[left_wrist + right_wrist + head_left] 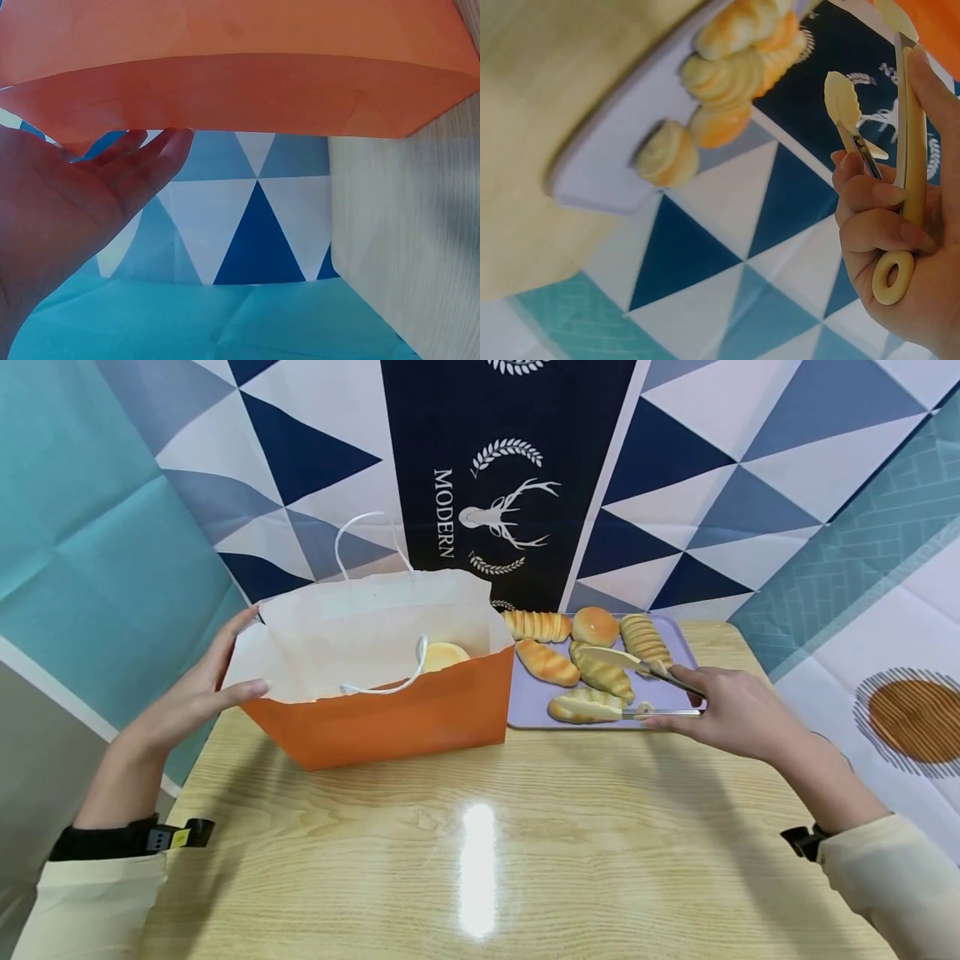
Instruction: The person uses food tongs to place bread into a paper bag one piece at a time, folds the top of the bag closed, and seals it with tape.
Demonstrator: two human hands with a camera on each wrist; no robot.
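Observation:
At the left end of an orange paper bag [390,714], my left hand [198,693] holds the side of its open mouth, thumb over the front rim and fingers toward the back corner. In the left wrist view, the fingers lie against the outside of the bag. Inside the bag a round pale-yellow bun [444,657] shows in part. My right hand [738,714] grips a pair of tongs [660,713] with cream scalloped tips. Those tips stand apart above a lilac tray [536,722], on either side of a twisted bread roll [600,672].
Several other breads lie on the tray, among them a round bun [596,627], a ridged roll [645,639] and a golden oval roll [547,662]. White cord handles [386,687] rise from the bag. Patterned cloth [495,460] hangs behind the wooden table [375,860].

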